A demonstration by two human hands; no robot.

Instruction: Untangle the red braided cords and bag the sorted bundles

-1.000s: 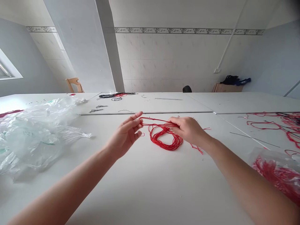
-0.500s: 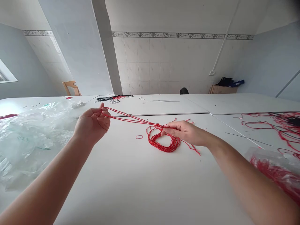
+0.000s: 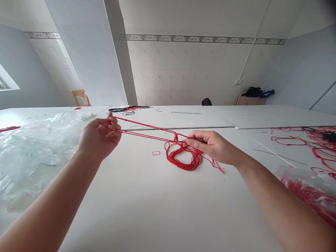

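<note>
Thin red cords (image 3: 147,125) are stretched between my two hands above the white table. The fingers of my left hand (image 3: 101,134) are curled round their looped end, at the left. My right hand (image 3: 207,143) pinches the other end between thumb and fingers. Close to its fingertips, the cords meet at a red knotted section (image 3: 175,137). Under and just left of my right hand lies a round coil of red cord (image 3: 183,165) with loose ends to its right.
Clear plastic bags (image 3: 39,157) cover the left side. A small red rectangle mark (image 3: 156,153) lies left of the coil. Farther back is a black cord bundle (image 3: 118,110). Tangled red and black cords (image 3: 312,140) and a bag of red cord (image 3: 307,192) are at the right.
My left hand has moved slightly left and the cord strands have spread wider apart. The knotted section now stands more upright beside my right hand, which keeps its pinch.
</note>
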